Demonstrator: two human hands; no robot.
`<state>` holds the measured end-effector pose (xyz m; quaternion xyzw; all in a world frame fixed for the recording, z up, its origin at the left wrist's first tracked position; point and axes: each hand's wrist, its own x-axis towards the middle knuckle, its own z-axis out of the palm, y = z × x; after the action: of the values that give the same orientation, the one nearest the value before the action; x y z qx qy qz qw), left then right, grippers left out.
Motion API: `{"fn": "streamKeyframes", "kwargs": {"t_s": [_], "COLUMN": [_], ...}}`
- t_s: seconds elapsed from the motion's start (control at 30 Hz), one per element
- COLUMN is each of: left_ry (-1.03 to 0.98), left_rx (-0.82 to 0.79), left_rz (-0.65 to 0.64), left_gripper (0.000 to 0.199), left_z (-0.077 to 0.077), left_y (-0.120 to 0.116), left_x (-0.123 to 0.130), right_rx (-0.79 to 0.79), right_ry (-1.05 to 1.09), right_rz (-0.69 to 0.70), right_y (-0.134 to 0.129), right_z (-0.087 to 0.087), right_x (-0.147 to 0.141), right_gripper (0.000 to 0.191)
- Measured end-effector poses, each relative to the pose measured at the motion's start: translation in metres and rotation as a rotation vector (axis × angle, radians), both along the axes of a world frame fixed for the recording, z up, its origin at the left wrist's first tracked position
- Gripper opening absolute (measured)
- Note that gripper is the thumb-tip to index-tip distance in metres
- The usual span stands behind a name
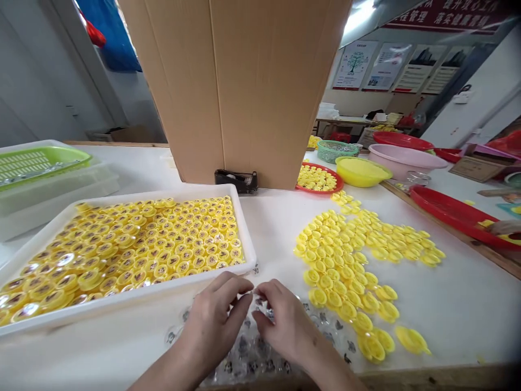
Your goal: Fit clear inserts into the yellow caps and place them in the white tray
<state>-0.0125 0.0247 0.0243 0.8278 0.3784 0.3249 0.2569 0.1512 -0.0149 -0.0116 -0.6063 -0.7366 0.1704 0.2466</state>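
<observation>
My left hand (222,312) and my right hand (283,320) meet fingertip to fingertip above a heap of small clear plastic discs (260,355) with dark printed figures. The left thumb and fingers are pinched together; whatever is between them is too small or too transparent to make out. My right fingers curl in close to the left ones, and their grip is also unclear. Loose yellow plastic cup-like pieces (334,260) with small tabs spread to the right of my hands. To the left, a white tray (249,255) holds many yellow pieces topped with printed clear discs.
A tall cardboard box (252,98) stands at the back behind a black tape dispenser (236,182). Green basket (61,157) at left; red plate (337,184), yellow bowl (362,172) and pink basin (407,157) at back right. Another person's hand (504,227) reaches over a red tray (448,212).
</observation>
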Motion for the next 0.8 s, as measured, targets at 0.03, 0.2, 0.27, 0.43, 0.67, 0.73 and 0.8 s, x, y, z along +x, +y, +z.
{"fn": "streamKeyframes", "kwargs": {"t_s": [0.03,0.2,0.27,0.43,0.67,0.73,0.8], "left_ry": [0.035,0.33,0.402,0.448,0.339,0.283,0.236], "left_rx": [-0.022,-0.064,-0.045,-0.044,-0.111,-0.154,-0.205], "left_rz": [-0.02,-0.203,-0.229,-0.229,-0.231,-0.228,-0.226], "left_gripper": [0.014,0.022,0.029,0.028,0.024,0.026,0.025], "left_z": [-0.001,-0.022,-0.033,-0.053,-0.056,-0.048,-0.037], "left_y": [0.001,0.005,0.006,0.006,0.008,0.008,0.008], "left_x": [0.012,0.086,0.113,0.153,0.143,0.13,0.113], "right_rx": [0.009,0.076,0.107,0.12,0.083,0.086,0.095], "right_ry": [0.031,0.137,0.146,0.18,0.301,0.349,0.381], "right_rz": [-0.034,-0.257,-0.338,-0.443,-0.381,-0.33,-0.272], "right_y": [-0.01,-0.053,-0.064,-0.074,-0.063,-0.06,-0.056], "right_z": [0.003,0.005,0.002,-0.002,-0.008,-0.008,-0.004], "right_x": [0.012,0.082,0.103,0.121,0.114,0.109,0.101], "right_gripper": [0.031,0.019,0.018,0.021,0.02,0.021,0.024]}}
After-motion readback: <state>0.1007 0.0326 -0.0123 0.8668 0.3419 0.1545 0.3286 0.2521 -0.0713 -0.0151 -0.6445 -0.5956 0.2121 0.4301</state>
